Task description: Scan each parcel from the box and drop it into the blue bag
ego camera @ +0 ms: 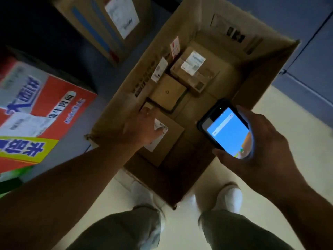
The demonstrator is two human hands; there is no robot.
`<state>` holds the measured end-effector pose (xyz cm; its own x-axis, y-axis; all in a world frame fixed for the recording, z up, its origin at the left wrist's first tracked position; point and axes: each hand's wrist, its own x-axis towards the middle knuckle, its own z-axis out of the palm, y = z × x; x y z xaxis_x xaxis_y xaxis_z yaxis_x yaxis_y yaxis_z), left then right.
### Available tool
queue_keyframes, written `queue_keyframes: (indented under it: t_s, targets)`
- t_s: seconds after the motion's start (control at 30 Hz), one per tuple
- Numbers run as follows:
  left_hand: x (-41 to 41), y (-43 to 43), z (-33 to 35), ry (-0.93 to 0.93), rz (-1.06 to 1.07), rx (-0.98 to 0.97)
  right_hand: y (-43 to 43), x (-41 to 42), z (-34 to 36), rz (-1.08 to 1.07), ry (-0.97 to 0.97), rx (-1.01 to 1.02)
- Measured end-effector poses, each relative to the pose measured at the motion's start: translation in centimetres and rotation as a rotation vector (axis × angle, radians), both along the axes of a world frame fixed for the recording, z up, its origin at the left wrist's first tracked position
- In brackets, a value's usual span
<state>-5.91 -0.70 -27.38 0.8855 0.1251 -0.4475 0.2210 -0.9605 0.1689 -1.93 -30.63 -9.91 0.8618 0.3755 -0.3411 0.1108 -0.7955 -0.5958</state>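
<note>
Head view: left grip (pixel 142 127) lay on a parcel (pixel 168 141), closure unclear; right grip (pixel 261 141) clasped scanner (pixel 227 130); box (pixel 126 83) held other parcels (pixel 168 92), apparently unscanned.

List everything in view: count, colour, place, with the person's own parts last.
Box: one, brown, open, centre floor.
Parcels: at least four, brown with white labels, inside box.
Scanner: one, black, blue screen, in right hand.
Carton: one, red and white, left.
Second box: one, brown, blue tape, top left.
Cabinets: count unclear, blue, top right.
Floor: one, cream, underfoot.
Shoes: two, white, bottom.
Left hand: one, on nearest parcel.
Right hand: one, holds scanner.
</note>
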Motion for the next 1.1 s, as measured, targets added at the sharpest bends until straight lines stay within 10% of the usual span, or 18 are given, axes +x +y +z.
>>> queue_keyframes:
  t_s: [0.83,1.1]
  targets:
    - [4.2,3.1,-20.7,0.265,0.186,0.084,5.6,7.4,-10.9,0.369,-0.293,0.060]
    - [3.3,3.2,-21.9,0.400,0.231,-0.154,3.5,7.0,-11.7,0.370,-0.265,-0.029]
